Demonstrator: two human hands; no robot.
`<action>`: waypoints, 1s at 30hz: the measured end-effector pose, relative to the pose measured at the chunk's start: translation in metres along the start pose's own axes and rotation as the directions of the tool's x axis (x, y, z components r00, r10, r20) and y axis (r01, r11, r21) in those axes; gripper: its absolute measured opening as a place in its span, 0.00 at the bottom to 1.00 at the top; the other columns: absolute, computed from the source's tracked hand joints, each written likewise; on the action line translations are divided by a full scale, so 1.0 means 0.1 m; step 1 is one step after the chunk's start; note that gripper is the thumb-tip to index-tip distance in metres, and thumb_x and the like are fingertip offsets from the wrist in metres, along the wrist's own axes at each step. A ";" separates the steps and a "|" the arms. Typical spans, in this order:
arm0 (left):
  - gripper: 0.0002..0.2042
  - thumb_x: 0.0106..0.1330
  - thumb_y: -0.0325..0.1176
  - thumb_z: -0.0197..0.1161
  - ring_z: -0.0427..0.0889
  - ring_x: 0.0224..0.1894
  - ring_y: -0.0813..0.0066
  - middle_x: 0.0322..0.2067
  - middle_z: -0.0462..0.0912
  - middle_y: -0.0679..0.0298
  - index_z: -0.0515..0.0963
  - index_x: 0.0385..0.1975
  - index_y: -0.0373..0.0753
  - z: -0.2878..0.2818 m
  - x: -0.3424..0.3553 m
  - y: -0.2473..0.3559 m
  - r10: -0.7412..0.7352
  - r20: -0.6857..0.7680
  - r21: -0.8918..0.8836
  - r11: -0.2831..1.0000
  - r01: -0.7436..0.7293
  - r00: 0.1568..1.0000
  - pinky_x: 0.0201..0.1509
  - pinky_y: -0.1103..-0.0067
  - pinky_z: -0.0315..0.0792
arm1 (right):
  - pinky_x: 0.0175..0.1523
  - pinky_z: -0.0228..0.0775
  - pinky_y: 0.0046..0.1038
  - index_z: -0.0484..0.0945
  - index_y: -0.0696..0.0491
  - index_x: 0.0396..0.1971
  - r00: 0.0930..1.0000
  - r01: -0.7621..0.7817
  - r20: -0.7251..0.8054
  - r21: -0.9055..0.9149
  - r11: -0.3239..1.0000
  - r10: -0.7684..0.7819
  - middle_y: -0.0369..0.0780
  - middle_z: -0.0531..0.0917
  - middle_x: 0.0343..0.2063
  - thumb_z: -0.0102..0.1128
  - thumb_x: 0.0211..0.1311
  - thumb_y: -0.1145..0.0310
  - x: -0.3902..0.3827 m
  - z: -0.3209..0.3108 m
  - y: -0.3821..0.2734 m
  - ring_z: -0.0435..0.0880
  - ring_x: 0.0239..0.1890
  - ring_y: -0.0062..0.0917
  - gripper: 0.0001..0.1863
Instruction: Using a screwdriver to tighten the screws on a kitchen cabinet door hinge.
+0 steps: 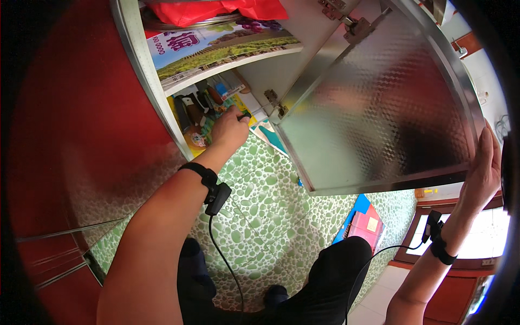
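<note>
In the head view, the left hand (230, 130) is closed around the black handle of a slim screwdriver (245, 116) at the mouth of the lower compartment. The shaft's long axis runs nearly level across the picture, rising slightly to the right toward the lower hinge (281, 110); that relation seems the one to watch. The left hand is much the nearer to the hinge, which lies just to its right; whether the tip touches it, I cannot tell. The right hand (482, 168) grips the far edge of the metal-framed textured-glass door (379, 119), well apart from the screwdriver. Above, a shelf liner (227, 49) shows a vineyard, grapes and purple lettering. The pink notebook (365, 225) on the pebble-patterned floor (254, 200) has a pale label, too small to read
</note>
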State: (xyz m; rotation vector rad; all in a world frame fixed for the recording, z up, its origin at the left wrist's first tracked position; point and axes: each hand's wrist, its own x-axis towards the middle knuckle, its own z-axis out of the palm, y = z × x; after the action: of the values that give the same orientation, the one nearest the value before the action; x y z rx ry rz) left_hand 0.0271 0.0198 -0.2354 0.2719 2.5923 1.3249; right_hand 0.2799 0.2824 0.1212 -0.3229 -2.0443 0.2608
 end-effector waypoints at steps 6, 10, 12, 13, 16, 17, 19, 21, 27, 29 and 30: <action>0.14 0.63 0.41 0.61 0.80 0.48 0.48 0.44 0.82 0.49 0.77 0.42 0.38 0.10 0.03 -0.02 0.010 -0.015 -0.037 0.999 -0.011 1.000 0.49 0.62 0.73 | 0.55 0.77 0.22 0.77 0.60 0.54 0.998 -0.015 0.060 0.017 1.000 0.014 0.43 0.83 0.48 0.54 0.71 0.64 0.00 -0.05 0.08 0.84 0.50 0.25 0.18; 0.13 0.62 0.41 0.61 0.80 0.42 0.42 0.36 0.82 0.45 0.77 0.36 0.36 0.08 -0.09 -0.14 0.077 -0.066 -0.019 0.997 -0.078 0.995 0.45 0.57 0.73 | 0.55 0.72 0.21 0.78 0.60 0.54 0.999 0.036 0.039 0.031 0.999 -0.037 0.43 0.82 0.49 0.56 0.69 0.63 -0.06 -0.04 -0.06 0.81 0.49 0.22 0.20; 0.14 0.64 0.42 0.61 0.82 0.40 0.47 0.35 0.83 0.47 0.79 0.37 0.35 -0.03 -0.36 0.04 0.052 -0.045 -0.024 0.998 -0.053 0.998 0.45 0.61 0.73 | 0.57 0.69 0.24 0.77 0.61 0.54 0.997 0.002 0.078 -0.032 0.999 0.000 0.43 0.83 0.44 0.53 0.69 0.60 -0.18 -0.07 -0.63 0.81 0.48 0.24 0.22; 0.15 0.64 0.42 0.61 0.81 0.39 0.46 0.34 0.82 0.46 0.78 0.36 0.35 -0.10 -0.49 0.15 0.010 -0.011 0.023 1.000 -0.010 1.000 0.43 0.60 0.72 | 0.57 0.68 0.25 0.76 0.62 0.55 0.995 -0.029 0.091 0.024 0.999 0.027 0.43 0.82 0.43 0.53 0.66 0.59 -0.25 -0.14 -0.77 0.80 0.47 0.24 0.24; 0.16 0.61 0.39 0.59 0.81 0.40 0.44 0.35 0.82 0.43 0.80 0.41 0.32 -0.25 -0.69 -0.14 -0.123 0.214 0.259 0.964 0.065 0.969 0.45 0.58 0.73 | 0.50 0.70 0.26 0.73 0.64 0.56 0.992 -0.071 0.126 0.332 0.940 0.030 0.42 0.80 0.39 0.61 0.57 0.57 -0.52 0.03 -1.14 0.79 0.42 0.27 0.32; 0.18 0.59 0.38 0.57 0.81 0.40 0.42 0.36 0.82 0.41 0.81 0.42 0.30 -0.30 -0.78 -0.25 -0.173 0.284 0.337 0.939 0.071 0.943 0.45 0.56 0.73 | 0.44 0.72 0.27 0.72 0.65 0.57 0.991 -0.045 0.132 0.422 0.906 -0.012 0.43 0.79 0.38 0.66 0.53 0.57 -0.59 0.12 -1.18 0.79 0.38 0.28 0.35; 0.17 0.59 0.40 0.57 0.81 0.42 0.42 0.39 0.83 0.45 0.83 0.35 0.31 -0.49 -0.89 -0.46 -0.318 0.547 0.469 0.883 0.031 0.775 0.46 0.57 0.74 | 0.40 0.71 0.26 0.70 0.64 0.57 0.956 0.180 0.135 0.434 0.883 -0.262 0.44 0.76 0.41 0.71 0.47 0.56 -0.59 0.30 -1.27 0.76 0.39 0.27 0.40; 0.14 0.64 0.35 0.52 0.79 0.33 0.51 0.32 0.82 0.48 0.84 0.29 0.34 -0.50 -1.01 -0.61 -0.183 0.898 0.419 0.632 -0.652 0.400 0.40 0.59 0.73 | 0.36 0.70 0.24 0.68 0.63 0.58 0.912 0.301 0.119 0.458 0.836 -0.393 0.44 0.75 0.42 0.77 0.43 0.56 -0.57 0.48 -1.46 0.73 0.39 0.25 0.44; 0.10 0.58 0.29 0.58 0.77 0.29 0.60 0.31 0.81 0.53 0.81 0.29 0.28 -0.44 -1.40 -0.92 -0.483 0.822 0.558 0.787 -0.262 0.302 0.34 0.63 0.70 | 0.29 0.65 0.20 0.64 0.59 0.58 0.992 0.071 0.018 0.733 0.677 -0.124 0.35 0.68 0.32 0.84 0.36 0.64 -0.76 1.24 -2.16 0.68 0.25 0.17 0.48; 0.10 0.57 0.29 0.58 0.76 0.28 0.61 0.31 0.81 0.53 0.81 0.29 0.27 -0.36 -1.48 -0.89 -0.484 0.838 0.545 0.749 -0.378 0.250 0.32 0.63 0.69 | 0.32 0.67 0.17 0.60 0.55 0.57 0.989 0.030 0.075 0.745 0.666 -0.128 0.34 0.71 0.35 0.80 0.42 0.71 -0.79 1.41 -2.34 0.73 0.31 0.16 0.43; 0.09 0.57 0.31 0.60 0.76 0.26 0.60 0.27 0.81 0.53 0.81 0.25 0.30 -0.37 -1.48 -0.73 -0.476 0.821 0.564 0.759 -0.324 0.315 0.31 0.63 0.69 | 0.32 0.68 0.17 0.62 0.55 0.53 0.993 0.044 0.035 0.765 0.643 -0.110 0.35 0.72 0.34 0.78 0.44 0.73 -0.83 1.59 -2.39 0.73 0.29 0.16 0.38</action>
State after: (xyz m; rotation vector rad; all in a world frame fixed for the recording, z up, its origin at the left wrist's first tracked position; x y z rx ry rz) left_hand 0.1543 -0.0893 -0.2582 0.7519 1.7340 -0.0718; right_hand 0.1499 0.0223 0.0540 0.3183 -1.8183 1.0657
